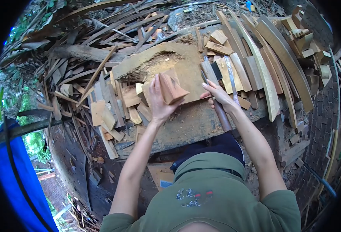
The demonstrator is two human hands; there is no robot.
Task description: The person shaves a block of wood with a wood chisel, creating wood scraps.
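My left hand [159, 103] is wrapped round a reddish-brown wooden block [171, 88] with angled, cut faces, holding it tilted over a thick pale slab of wood [191, 73]. The slab has a rough, hollowed area behind the block. To the right, my right hand [219, 95] is closed on a long-handled knife [221, 116], its brown handle running back towards my body. A narrow dark blade points away from me past the fingers, close over the slab's right side.
Curved boards [255, 62] lie side by side at the bench's right. A long metal strip [231, 75] lies among short offcuts [218, 46]. Scrap wood [77, 65] is heaped at the left and back. The worn bench edge [170, 135] runs before my waist. A blue sheet [17, 174] hangs far left.
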